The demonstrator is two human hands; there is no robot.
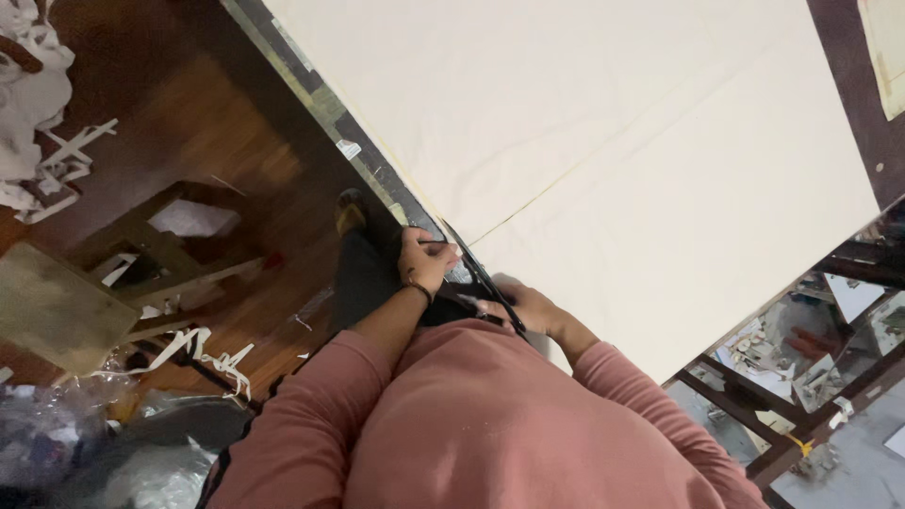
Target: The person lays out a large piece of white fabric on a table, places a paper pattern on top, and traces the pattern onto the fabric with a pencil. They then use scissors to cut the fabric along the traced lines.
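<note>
Head view: scissors at the edge of a cream cloth on the counter.

The cloth (603, 123) is pale, smooth, crossed by a faint yellow line. The left hand (426, 261) has fingers pinching its near edge; the right hand (528, 306) has fingers closed on black scissors (485, 278), blades touching that edge.

cream cloth (603, 141), black scissors (485, 280), pink sleeves (311, 415)
</note>
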